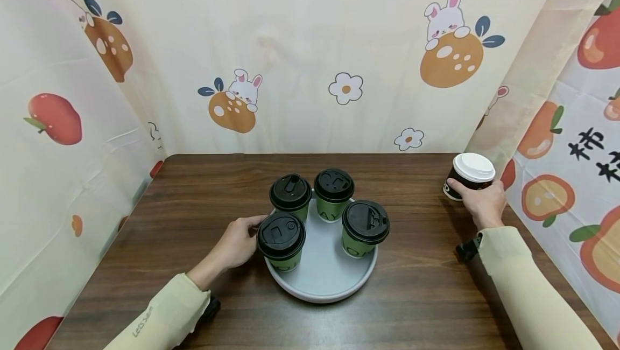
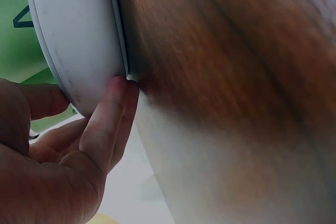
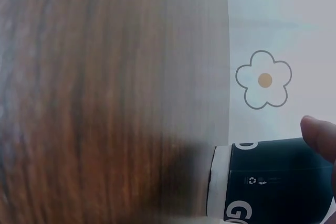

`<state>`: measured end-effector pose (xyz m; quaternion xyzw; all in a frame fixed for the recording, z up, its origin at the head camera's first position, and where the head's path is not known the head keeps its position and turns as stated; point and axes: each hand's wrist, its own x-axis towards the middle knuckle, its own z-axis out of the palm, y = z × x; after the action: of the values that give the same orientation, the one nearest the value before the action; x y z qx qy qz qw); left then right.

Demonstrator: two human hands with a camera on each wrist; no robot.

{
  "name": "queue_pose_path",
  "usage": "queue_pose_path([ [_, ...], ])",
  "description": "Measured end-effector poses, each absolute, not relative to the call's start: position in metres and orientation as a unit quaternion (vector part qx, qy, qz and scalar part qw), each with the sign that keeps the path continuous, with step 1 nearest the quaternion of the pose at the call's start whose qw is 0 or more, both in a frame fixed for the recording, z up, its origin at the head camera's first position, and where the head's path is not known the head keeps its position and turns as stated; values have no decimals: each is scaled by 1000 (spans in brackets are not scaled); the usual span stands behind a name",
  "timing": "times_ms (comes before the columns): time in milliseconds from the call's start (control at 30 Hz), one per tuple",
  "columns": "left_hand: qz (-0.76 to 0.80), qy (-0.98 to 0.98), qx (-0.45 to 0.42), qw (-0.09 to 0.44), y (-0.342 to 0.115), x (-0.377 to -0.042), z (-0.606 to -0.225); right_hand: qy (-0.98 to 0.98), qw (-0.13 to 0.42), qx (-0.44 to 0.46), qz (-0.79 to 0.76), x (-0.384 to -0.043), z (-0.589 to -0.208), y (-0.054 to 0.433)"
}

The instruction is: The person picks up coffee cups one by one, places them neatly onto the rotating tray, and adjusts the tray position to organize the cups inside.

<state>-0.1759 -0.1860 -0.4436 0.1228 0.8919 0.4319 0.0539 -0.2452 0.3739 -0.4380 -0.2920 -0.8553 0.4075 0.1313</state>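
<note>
A round pale grey tray (image 1: 322,277) sits on the wooden table and carries several green paper cups with black lids, among them a front left cup (image 1: 282,238) and a right-hand cup (image 1: 365,225). My left hand (image 1: 236,242) pinches the tray's left edge. In the left wrist view the thumb lies on the inner side of the tray wall (image 2: 79,35), and the fingers (image 2: 105,114) reach across its outside to the underside. Far to the right, my right hand (image 1: 486,204) grips a black paper cup (image 1: 452,187) with a white lid (image 1: 473,167). White lettering shows on that cup in the right wrist view.
The wooden table (image 1: 411,285) runs back to a printed cloth backdrop (image 1: 300,43) with rabbits, fruit and flowers. Cloth side walls stand at the left (image 1: 58,194) and the right (image 1: 581,140), the right one close beside the white-lidded cup.
</note>
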Motion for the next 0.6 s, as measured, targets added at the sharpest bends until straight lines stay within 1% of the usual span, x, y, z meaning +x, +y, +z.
queue_pose_path([
  [600, 428, 895, 115, 56, -185, -175, -443, -852, 143, -287, 414, -246, -439, 372],
])
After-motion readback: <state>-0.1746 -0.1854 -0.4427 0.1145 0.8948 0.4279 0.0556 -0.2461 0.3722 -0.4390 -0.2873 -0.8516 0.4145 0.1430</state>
